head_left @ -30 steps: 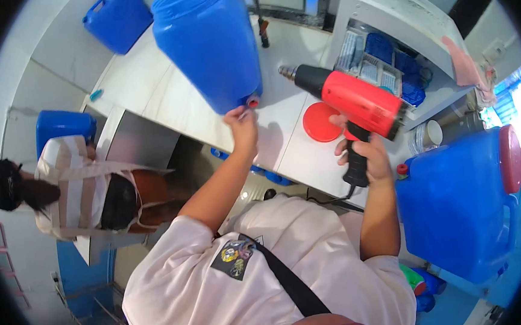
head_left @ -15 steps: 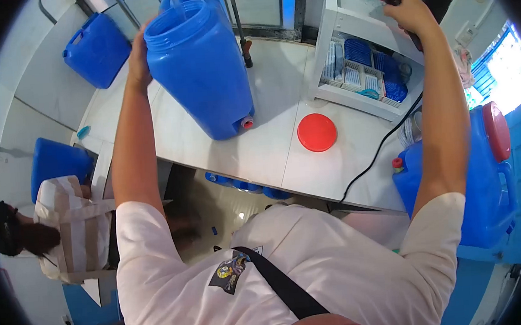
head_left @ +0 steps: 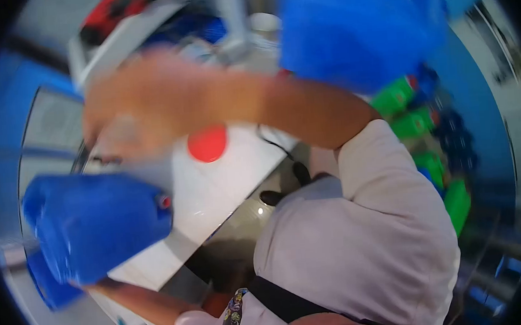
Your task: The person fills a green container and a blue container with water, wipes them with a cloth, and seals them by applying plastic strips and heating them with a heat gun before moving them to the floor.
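Note:
A large blue jerrycan [head_left: 102, 225] with a red-tipped outlet [head_left: 165, 201] low on its side stands on the white counter. My left hand [head_left: 92, 286] grips it near the mouth end, its fingers mostly hidden behind the can. Smeared by motion, my right hand [head_left: 136, 108] passes over the counter between the can and the white shelf unit; its fingers cannot be made out. On top of the shelf lies a red-and-black power tool [head_left: 116, 14], out of my hand. A round red lid [head_left: 208, 144] lies on the counter below my right forearm.
Another big blue container [head_left: 354, 32] stands at the upper right. Several green bottles [head_left: 412, 123] are beyond my right arm. A black cord [head_left: 274, 142] crosses the counter [head_left: 205, 196] towards its front edge. The white shelf unit [head_left: 235, 19] holds blue items.
The view has turned to the right. My right hand has let go of the power tool, now on the shelf, and swung towards the jerrycan. My left hand stays at the can.

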Available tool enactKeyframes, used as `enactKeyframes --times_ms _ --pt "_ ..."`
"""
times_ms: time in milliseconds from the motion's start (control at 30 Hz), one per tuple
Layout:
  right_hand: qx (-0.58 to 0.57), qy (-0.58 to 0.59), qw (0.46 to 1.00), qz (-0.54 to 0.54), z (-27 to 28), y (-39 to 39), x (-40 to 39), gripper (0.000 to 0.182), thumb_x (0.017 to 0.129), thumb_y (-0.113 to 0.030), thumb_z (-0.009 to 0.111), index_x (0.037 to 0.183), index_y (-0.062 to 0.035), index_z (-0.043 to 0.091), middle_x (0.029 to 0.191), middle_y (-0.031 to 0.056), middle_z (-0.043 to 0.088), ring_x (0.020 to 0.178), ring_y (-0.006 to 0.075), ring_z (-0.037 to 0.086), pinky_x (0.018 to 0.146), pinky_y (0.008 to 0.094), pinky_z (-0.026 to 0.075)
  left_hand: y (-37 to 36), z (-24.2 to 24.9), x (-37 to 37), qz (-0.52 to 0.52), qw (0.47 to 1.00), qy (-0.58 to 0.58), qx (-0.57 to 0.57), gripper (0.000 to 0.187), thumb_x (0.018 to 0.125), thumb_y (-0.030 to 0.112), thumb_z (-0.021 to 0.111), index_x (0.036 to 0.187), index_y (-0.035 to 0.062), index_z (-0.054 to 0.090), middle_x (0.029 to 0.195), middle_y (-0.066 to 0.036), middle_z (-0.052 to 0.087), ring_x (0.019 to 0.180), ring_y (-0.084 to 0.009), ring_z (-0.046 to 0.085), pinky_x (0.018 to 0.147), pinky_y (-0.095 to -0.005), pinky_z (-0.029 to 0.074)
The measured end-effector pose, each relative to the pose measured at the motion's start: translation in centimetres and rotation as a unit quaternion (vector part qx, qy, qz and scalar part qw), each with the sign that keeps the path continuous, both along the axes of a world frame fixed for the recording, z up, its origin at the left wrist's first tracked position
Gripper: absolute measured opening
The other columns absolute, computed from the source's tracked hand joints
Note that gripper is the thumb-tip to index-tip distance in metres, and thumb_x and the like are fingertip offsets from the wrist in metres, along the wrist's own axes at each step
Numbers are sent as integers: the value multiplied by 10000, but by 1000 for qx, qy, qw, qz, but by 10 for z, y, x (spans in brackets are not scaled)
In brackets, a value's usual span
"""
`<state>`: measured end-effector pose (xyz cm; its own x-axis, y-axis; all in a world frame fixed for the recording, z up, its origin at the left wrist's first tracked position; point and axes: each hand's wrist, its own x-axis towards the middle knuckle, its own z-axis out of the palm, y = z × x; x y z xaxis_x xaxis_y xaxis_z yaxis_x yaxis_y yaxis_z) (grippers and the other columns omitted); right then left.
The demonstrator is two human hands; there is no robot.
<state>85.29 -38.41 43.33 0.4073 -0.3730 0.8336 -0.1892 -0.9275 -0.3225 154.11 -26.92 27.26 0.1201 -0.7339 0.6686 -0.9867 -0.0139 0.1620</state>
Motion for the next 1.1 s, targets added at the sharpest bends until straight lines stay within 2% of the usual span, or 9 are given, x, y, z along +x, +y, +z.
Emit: enactKeyframes --times_ms 200,300,333,400,433,567,767,867,1100 --pt "445 88 890 55 -204 140 -129 187 891 -234 678 1017 -96 670 940 78 677 812 270 640 714 379 497 -34 -37 -95 -118 953 271 -70 498 1001 378 448 1316 -3 504 1345 -197 551 1171 -346 570 1027 -482 452" --pt "608 321 704 -176 -347 215 -238 281 902 -224 571 1140 -80 611 1095 188 649 1046 357 616 879 478 500 -15 -40 -166 -127 891 422 -110 508 1002 396 443 1317 2 502 1342 -183 554 1183 -341 560 1022 -476 455" --pt "599 285 703 -256 -354 262 -281 271 850 -177 586 1099 -80 630 1139 193 653 1075 368 616 892 485 498 -5 -41 -199 -127 864 471 -124 511 1002 402 441 1317 4 501 1342 -178 555 1187 -339 557 1020 -474 456" --pt "728 326 500 -338 -426 344 -360 311 815 -132 576 1104 -61 667 1015 213 693 967 393 659 856 489 518 23 -58 -271 -126 795 572 -157 518 1003 414 438 1318 8 499 1340 -169 557 1195 -336 551 1017 -471 457" --pt "720 263 508 -393 -480 403 -399 305 818 -167 580 1078 -55 695 983 217 702 918 397 669 828 487 526 27 -62 -288 -133 796 570 -156 518 1003 414 438 1318 8 499 1340 -169 557 1195 -336 551 1017 -471 457" --pt "791 213 299 -490 -576 567 -508 307 808 -201 622 1036 -32 739 1117 216 690 1033 377 668 909 435 524 61 -48 -404 148 680 711 -98 740 930 677 408 1441 142 388 1487 -92 404 1362 -312 381 1155 -503 205" --pt "753 163 466 -434 -644 633 -607 304 797 -269 591 786 13 705 863 228 693 824 385 664 762 462 522 96 -77 -511 111 746 616 228 613 947 519 561 1415 135 462 1392 -55 534 1183 -216 559 992 -365 416" --pt "770 92 471 -420 -620 594 -625 272 780 -242 600 718 11 678 814 209 692 784 355 664 722 464 516 105 -60 -590 41 668 554 496 445 970 407 557 1326 144 521 1219 -50 612 1018 -169 606 865 -315 475" --pt "736 -61 492 -462 -606 494 -654 345 843 -264 642 1068 -6 681 1008 184 713 925 289 689 856 383 533 64 -96 -811 -19 569 193 799 367 958 416 568 1226 165 579 1059 5 656 891 -131 623 793 -300 497"
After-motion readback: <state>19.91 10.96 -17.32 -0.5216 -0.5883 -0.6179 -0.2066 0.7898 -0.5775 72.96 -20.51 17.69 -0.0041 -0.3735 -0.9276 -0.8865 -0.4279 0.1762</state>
